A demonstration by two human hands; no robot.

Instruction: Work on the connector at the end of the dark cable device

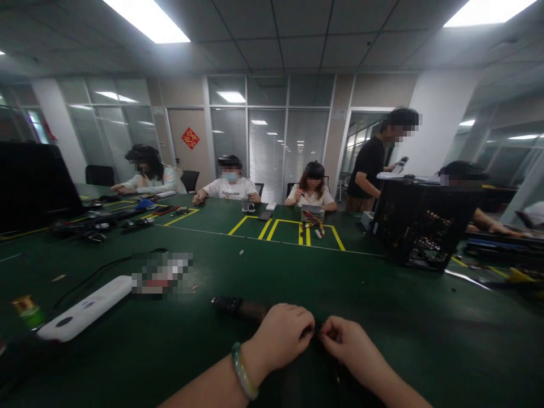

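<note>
Counts five other people [232, 188] at the green tabletop [272, 266] (one of them standing). Up close, adds one left hand [283, 337], one right hand [352, 347], one bracelet [243, 369], one dark cylindrical tool [229, 306], one long white device [91, 306], one green bottle [32, 316]. Beyond, takes in one black computer case [393, 221] at right, one red diamond sign [190, 138], two large ceiling lights [148, 20].

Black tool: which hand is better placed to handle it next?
Left hand, likely: it partly hides the black tool; the right hand is farther off. Whether left grips the tool is unclear.

Ceiling lights [147, 18] on; glass partition [267, 136]; white pillar [446, 116]
</note>
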